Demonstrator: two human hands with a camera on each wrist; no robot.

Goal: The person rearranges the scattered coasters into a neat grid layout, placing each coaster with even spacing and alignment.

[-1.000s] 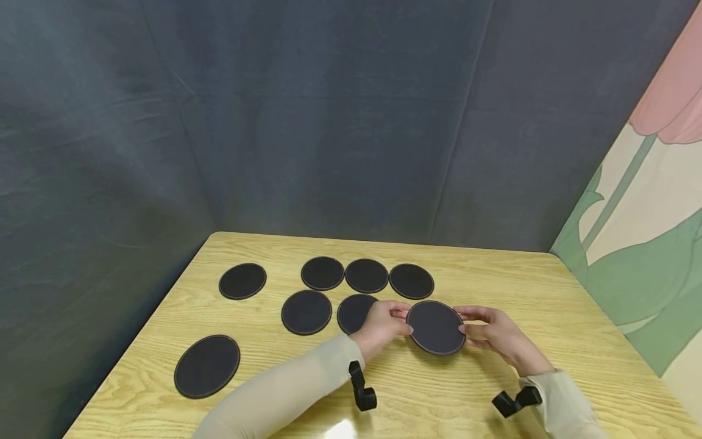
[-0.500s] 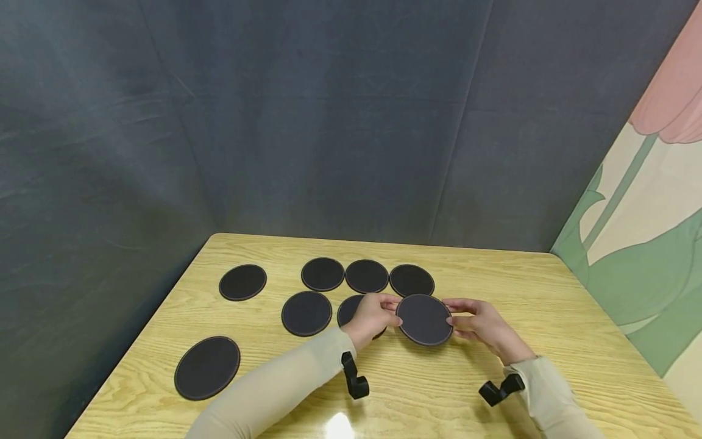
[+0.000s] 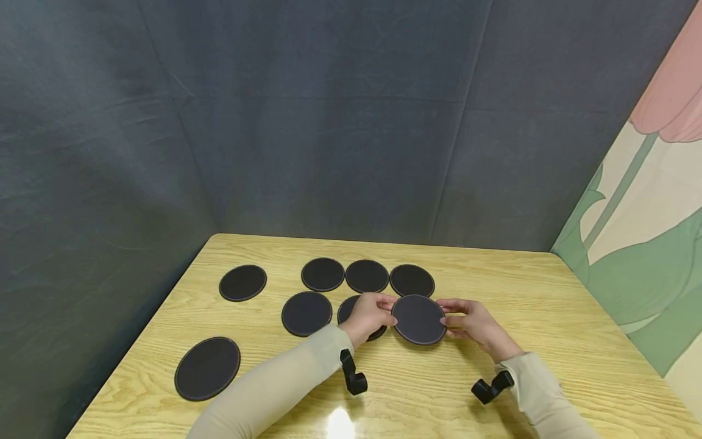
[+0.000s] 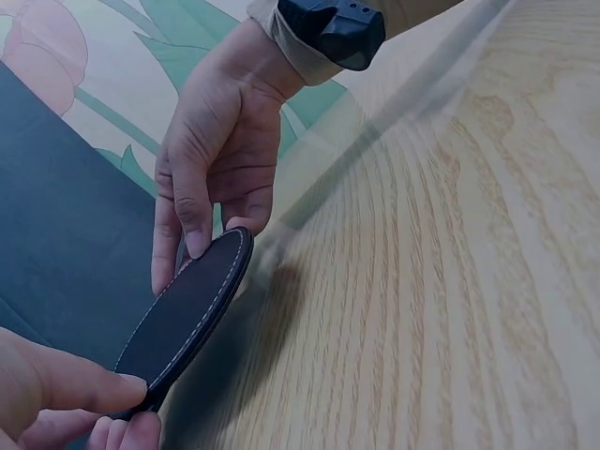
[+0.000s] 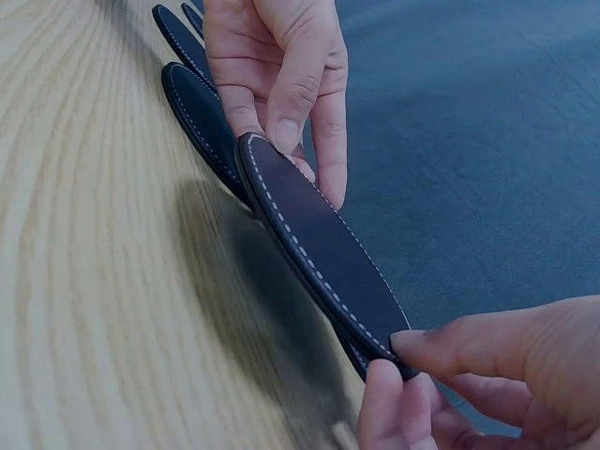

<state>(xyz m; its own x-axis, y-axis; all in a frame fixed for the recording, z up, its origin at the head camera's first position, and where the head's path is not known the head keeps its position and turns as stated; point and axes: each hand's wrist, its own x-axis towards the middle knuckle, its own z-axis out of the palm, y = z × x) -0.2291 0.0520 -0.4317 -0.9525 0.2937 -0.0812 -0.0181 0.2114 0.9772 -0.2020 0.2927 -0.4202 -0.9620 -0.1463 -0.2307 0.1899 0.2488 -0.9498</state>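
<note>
Your left hand (image 3: 368, 317) and right hand (image 3: 476, 325) pinch opposite edges of a coaster (image 3: 418, 320) just above the worktop (image 3: 521, 292), right of a partly covered disc (image 3: 348, 306) and near-side of the far row's right-end disc (image 3: 412, 279). You seem to be positioning it; setting down would call for lowering both edges evenly, then freeing your fingertips.

Head view looks forward and down; close wrist views face across one shared disc (image 4: 190, 305).
</note>
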